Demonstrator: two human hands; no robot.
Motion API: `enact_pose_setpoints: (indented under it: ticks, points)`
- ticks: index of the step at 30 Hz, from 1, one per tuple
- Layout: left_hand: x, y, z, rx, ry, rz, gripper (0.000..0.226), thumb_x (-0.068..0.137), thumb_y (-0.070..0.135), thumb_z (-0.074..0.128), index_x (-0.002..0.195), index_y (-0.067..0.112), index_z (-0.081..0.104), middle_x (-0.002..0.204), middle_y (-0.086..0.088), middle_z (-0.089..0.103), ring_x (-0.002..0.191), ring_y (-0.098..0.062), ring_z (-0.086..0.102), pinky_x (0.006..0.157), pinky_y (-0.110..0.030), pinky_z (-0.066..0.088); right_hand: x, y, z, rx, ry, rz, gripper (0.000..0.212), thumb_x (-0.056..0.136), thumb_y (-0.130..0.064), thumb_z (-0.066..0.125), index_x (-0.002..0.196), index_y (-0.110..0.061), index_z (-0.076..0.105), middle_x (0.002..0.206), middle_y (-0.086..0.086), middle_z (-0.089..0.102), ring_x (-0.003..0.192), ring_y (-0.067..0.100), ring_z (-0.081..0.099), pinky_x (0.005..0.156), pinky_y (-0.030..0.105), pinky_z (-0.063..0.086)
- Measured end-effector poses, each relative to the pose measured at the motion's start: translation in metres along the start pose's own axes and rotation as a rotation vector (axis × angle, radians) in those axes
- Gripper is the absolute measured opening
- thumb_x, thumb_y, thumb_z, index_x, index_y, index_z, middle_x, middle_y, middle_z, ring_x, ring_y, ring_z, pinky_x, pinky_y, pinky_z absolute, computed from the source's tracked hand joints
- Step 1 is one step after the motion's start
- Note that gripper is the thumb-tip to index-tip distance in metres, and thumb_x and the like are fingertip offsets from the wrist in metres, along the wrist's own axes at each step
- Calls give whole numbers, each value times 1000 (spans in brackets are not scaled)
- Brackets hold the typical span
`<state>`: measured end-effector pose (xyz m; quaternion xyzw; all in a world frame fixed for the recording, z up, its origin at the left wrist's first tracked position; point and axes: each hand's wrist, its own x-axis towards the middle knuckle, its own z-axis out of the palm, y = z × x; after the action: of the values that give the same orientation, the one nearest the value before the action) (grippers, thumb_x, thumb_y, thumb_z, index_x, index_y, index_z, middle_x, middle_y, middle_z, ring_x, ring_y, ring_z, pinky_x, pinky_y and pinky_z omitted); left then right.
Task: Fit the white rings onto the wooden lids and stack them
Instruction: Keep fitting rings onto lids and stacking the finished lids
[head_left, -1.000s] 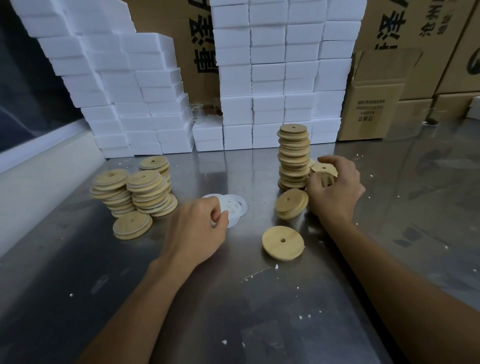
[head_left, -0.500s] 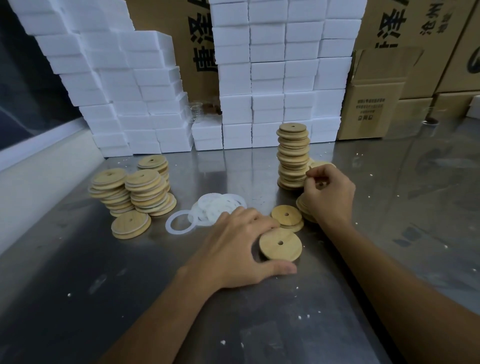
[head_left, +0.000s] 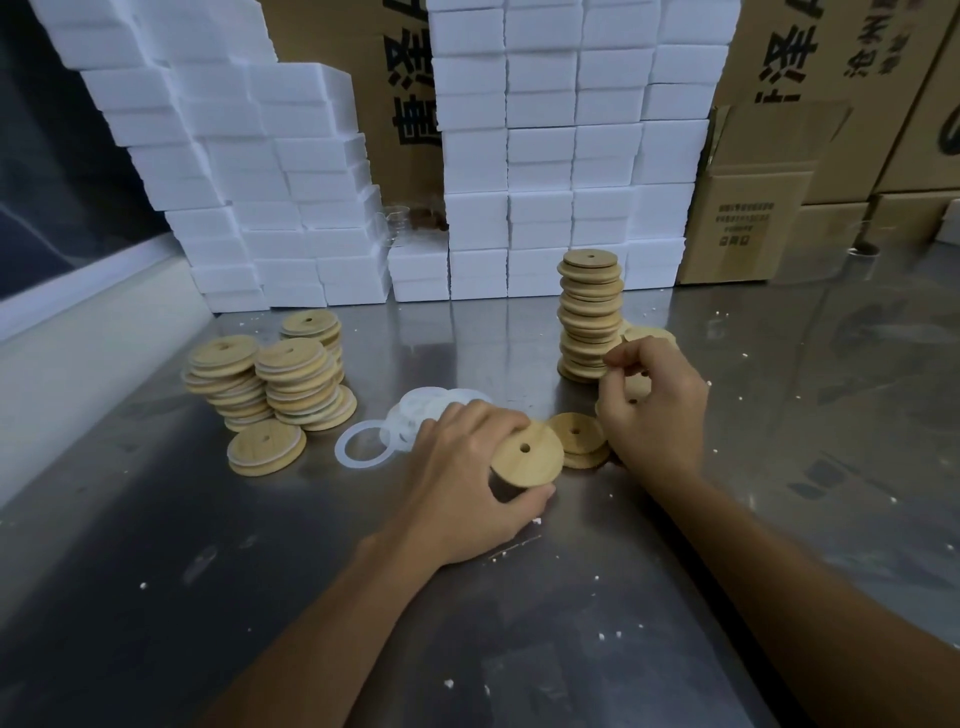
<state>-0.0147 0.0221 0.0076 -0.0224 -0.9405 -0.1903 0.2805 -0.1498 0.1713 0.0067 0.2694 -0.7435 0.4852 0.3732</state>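
Observation:
My left hand (head_left: 467, 478) grips a round wooden lid (head_left: 527, 454) by its rim and tilts it up off the steel table. My right hand (head_left: 654, 410) curls over loose wooden lids (head_left: 636, 387) at the foot of a tall stack of bare lids (head_left: 589, 317). Two more lids (head_left: 577, 441) lie between my hands. A pile of white rings (head_left: 421, 413) sits behind my left hand, with one ring (head_left: 363, 446) lying apart. Stacks of ringed lids (head_left: 270, 379) stand at the left, and a single ringed lid (head_left: 266, 448) lies in front of them.
White foam boxes (head_left: 545, 156) are stacked along the back of the steel table (head_left: 208, 597). Cardboard cartons (head_left: 753, 218) stand at the back right. White crumbs are scattered over the steel. A pale ledge (head_left: 78, 332) borders the left side.
My left hand left the ring pile, moved right to the near lid, and has now lifted its edge. My right hand stayed by the tall stack, fingers shifting on the loose lids.

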Motion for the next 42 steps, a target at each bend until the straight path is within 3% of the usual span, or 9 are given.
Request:
enact_pose_setpoints:
  ticks: [6, 11, 14, 18, 25, 28, 32, 34, 42]
  points:
    - [1, -2, -4, -6, 119, -55, 54, 69, 44, 73, 115, 18, 62, 110, 6, 64, 103, -17, 55, 89, -39, 43, -16, -27, -1, 105, -339, -277, 24, 81, -18, 50, 92, -5, 68, 85, 4, 66, 81, 23, 60, 72, 43, 48]
    - [2, -6, -8, 13, 193, -83, 49, 68, 41, 72, 107, 13, 63, 100, 2, 65, 92, -19, 56, 80, -41, 47, -18, -41, 6, 131, -588, -296, 36, 92, -44, 53, 115, -18, 64, 102, -8, 68, 97, 9, 63, 81, 33, 45]
    - [2, -10, -8, 8, 195, -101, 52, 71, 36, 80, 113, 13, 60, 104, 1, 64, 94, -19, 55, 81, -41, 48, -19, -43, 9, 200, -657, -190, 36, 90, -47, 60, 118, -25, 62, 102, -13, 70, 92, 1, 65, 72, 23, 47]
    - [1, -10, -7, -53, 238, -114, 64, 70, 31, 79, 126, 11, 55, 112, -1, 64, 98, -22, 57, 84, -45, 50, -22, -44, 14, 211, -608, -109, 29, 92, -35, 63, 118, -22, 65, 96, -10, 72, 87, 9, 68, 74, 38, 55]
    - [2, -21, -7, -28, 174, -189, 68, 74, 40, 81, 130, 21, 49, 112, 1, 62, 99, -18, 56, 83, -41, 49, -22, -36, 19, 245, -457, 0, 35, 90, -21, 71, 123, -15, 63, 96, -5, 73, 82, 11, 69, 71, 40, 57]
    - [2, -34, -11, 143, 158, -286, 55, 74, 41, 79, 119, 21, 55, 109, 2, 61, 101, -22, 57, 85, -43, 46, -22, -32, 21, 279, -381, 79, 36, 92, -22, 69, 126, -14, 61, 93, -7, 70, 71, 7, 66, 67, 34, 57]
    - [2, -47, -23, 333, 137, -467, 30, 75, 41, 69, 94, 22, 55, 96, 3, 54, 94, -24, 53, 82, -42, 41, -21, -32, 21, 332, -333, 131, 29, 98, -18, 58, 127, -20, 54, 86, -1, 67, 54, 20, 63, 57, 43, 54]
    - [2, -52, -30, 363, 89, -545, 27, 73, 41, 66, 82, 20, 53, 91, 1, 53, 89, -25, 52, 77, -41, 42, -20, -31, 22, 330, -298, 128, 25, 99, -15, 55, 124, -20, 54, 75, -4, 61, 53, 14, 56, 55, 35, 48]
    - [5, -56, -47, 357, -211, -580, 11, 82, 23, 58, 74, 16, 59, 83, -3, 58, 84, -25, 57, 72, -43, 54, -20, -29, 22, 350, -301, 136, 22, 100, -16, 54, 121, -21, 55, 69, -1, 60, 55, 19, 57, 57, 44, 53]
